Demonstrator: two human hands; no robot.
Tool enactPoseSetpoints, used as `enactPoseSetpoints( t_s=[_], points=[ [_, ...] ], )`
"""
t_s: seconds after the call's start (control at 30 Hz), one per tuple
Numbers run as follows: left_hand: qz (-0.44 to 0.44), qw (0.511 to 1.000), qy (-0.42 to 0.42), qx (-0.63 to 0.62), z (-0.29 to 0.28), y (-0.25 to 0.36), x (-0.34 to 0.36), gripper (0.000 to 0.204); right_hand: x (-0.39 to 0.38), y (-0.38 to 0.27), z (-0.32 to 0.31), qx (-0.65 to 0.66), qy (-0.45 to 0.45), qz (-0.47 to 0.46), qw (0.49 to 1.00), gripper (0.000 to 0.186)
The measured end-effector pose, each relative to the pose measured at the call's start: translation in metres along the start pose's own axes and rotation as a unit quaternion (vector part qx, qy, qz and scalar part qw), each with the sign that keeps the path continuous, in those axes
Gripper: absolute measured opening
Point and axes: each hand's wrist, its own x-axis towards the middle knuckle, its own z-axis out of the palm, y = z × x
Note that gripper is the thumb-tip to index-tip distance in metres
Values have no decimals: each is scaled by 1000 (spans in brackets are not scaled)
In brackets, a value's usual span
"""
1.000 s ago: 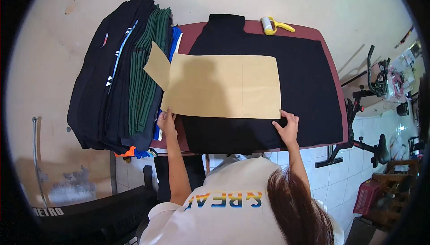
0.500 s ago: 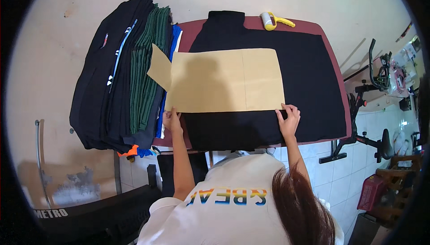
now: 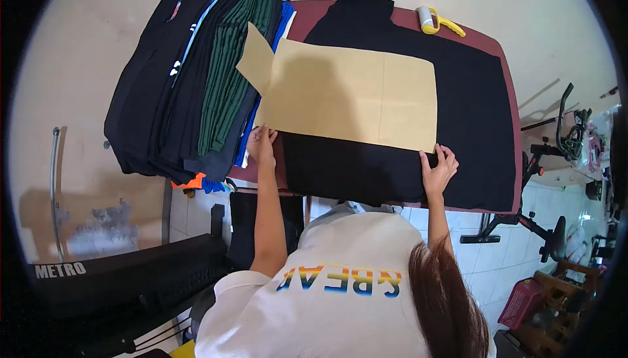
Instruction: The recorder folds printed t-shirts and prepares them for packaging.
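A black garment (image 3: 392, 96) lies flat on the dark red counter (image 3: 314, 15), with a tan cardboard sheet (image 3: 347, 93) resting on its middle. The left hand (image 3: 261, 143) pinches the garment's edge at the cardboard's near left corner, while the right hand (image 3: 439, 170) grips the garment just under the near right corner, fingers curled on the cloth. A stack of folded clothes (image 3: 190, 70) sits just left of the counter, and a yellow lint roller (image 3: 435, 21) lies at the far edge.
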Motion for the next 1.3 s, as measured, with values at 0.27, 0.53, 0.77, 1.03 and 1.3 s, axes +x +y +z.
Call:
enactPoseSetpoints(
  t_s=[0.27,0.53,0.77,1.03,1.3],
  points=[
    [3,1000,4,11,4,0,0,11,0,1,1,8,6,0,1000,44],
    [18,999,15,35,3,-5,2,13,0,3,2,17,5,-5,1000,43],
    [18,999,-9,32,-1,-4,4,14,0,3,1,32,9,-3,999,42],
    [-12,1000,-17,17,-7,12,-12,18,4,19,0,123,39,-1,992,34],
    [-306,844,-253,361,-101,54,-110,16,-6,202,-85,-122,175,212,954,30]
  ],
)
